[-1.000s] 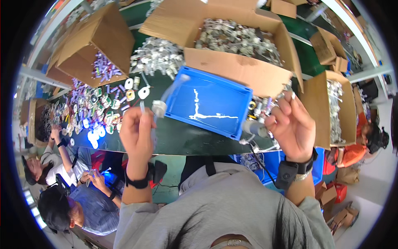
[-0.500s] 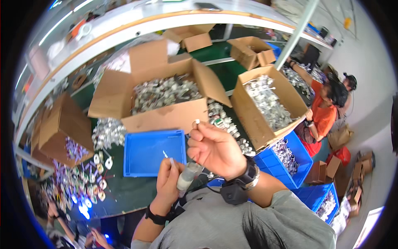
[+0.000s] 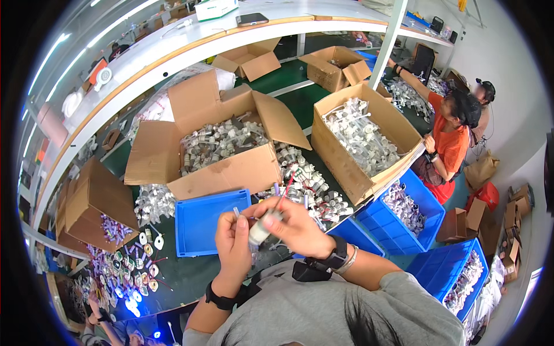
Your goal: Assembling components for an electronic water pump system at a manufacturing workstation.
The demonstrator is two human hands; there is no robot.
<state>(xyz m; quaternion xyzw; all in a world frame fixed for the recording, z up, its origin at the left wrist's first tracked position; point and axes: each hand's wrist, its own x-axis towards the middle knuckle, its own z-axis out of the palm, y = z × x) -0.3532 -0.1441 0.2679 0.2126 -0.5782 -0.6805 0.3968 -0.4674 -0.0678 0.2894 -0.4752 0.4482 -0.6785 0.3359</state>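
My left hand [image 3: 234, 245] is closed around a white-and-clear plastic cylinder [image 3: 258, 232], held upright but slightly tilted in front of my chest. A thin translucent tube [image 3: 236, 212] sticks up between its thumb and forefinger. My right hand [image 3: 303, 230] meets it from the right, fingers curled over the cylinder's upper end with the thumb pressed on its side. Blur hides what lies under those fingertips. Thin red wires [image 3: 287, 189] rise just behind the right fingers. Beyond my left hand sits a shallow blue tray [image 3: 183, 251] on the green tabletop.
A wide cardboard box [image 3: 225, 173] of small cylinders stands ahead, and a taller box [image 3: 334, 155] of clear-and-white parts to its right. Loose purple and white pieces [image 3: 135, 259] lie at left. Blue bins [image 3: 398, 239] stand at right. A person in orange [image 3: 450, 147] works beyond them.
My right hand has come down from its raised pinch on a small white piece to the cylinder in my left hand. The view has shifted slightly.
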